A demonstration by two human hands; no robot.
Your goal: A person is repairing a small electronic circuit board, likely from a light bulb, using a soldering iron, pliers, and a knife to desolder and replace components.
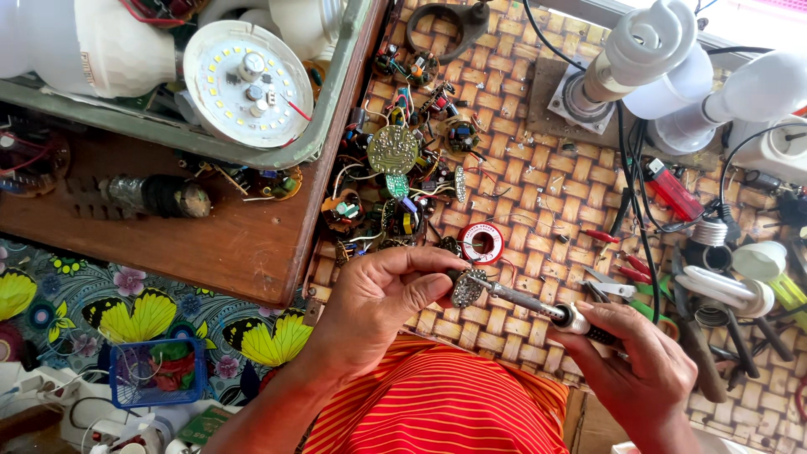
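Head view: left hand (pixel 382 298) pinches a small round LED board (pixel 467 287) between thumb and fingers, board tilted, held just above the woven mat (pixel 538 202) on the table. Right hand (pixel 647 366) is clenched around the dark handle of a soldering iron (pixel 538 304); its metal shaft runs from that hand toward the left hand, tip touching the board's edge. Just beyond the left hand's fingertips: a red solder spool (pixel 481 242), upright on the mat. Farther out from the left hand: a pile of loose circuit boards (pixel 395 176) and wired parts. Beyond the right hand: red-handled pliers (pixel 618 271), a red lighter (pixel 672 189), spiral lamp tubes (pixel 719 286). Well out past the left hand, a metal tray (pixel 332 101) holds a round LED panel (pixel 248 84) and white bulb housings. Orange striped cloth (pixel 437 403) sits between and below both hands.
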